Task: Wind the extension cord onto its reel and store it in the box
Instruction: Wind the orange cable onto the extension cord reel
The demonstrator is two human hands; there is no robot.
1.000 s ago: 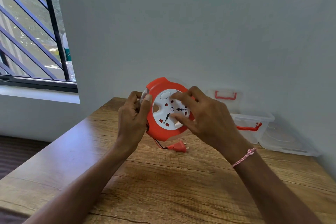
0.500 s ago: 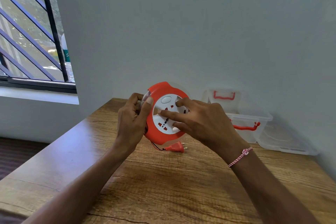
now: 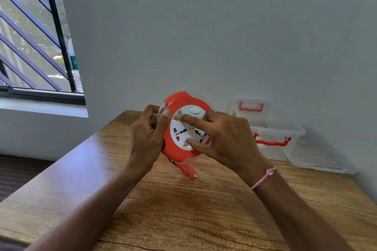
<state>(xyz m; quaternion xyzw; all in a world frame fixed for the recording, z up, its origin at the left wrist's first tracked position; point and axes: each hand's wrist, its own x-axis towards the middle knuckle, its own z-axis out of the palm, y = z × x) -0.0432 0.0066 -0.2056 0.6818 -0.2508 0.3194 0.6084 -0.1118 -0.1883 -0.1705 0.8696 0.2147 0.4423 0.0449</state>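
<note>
- The reel (image 3: 184, 131) is held up on its edge above the far part of the table (image 3: 183, 210), with its white socket face turned to the person.
- The left hand (image 3: 146, 134) grips the left rim of the reel, thumb on the orange front and fingers curled behind.
- The right hand (image 3: 226, 138) lies over the right half of the face, its index finger and thumb stretched out with their tips pressing on the white disc.
- Compared with half a second ago, the index finger sits a little higher on the disc.
- The plug (image 3: 186, 169) now hangs closer under the reel and points more downward.
- Only a short piece of cord (image 3: 172, 161) shows between the reel and the plug.
- The clear box (image 3: 277, 129) with red handles stands open at the far right corner, against the wall and well apart from the reel.
- The right hand hides the left end of the box.
- A window (image 3: 30, 47) with bars is at the left.
</note>
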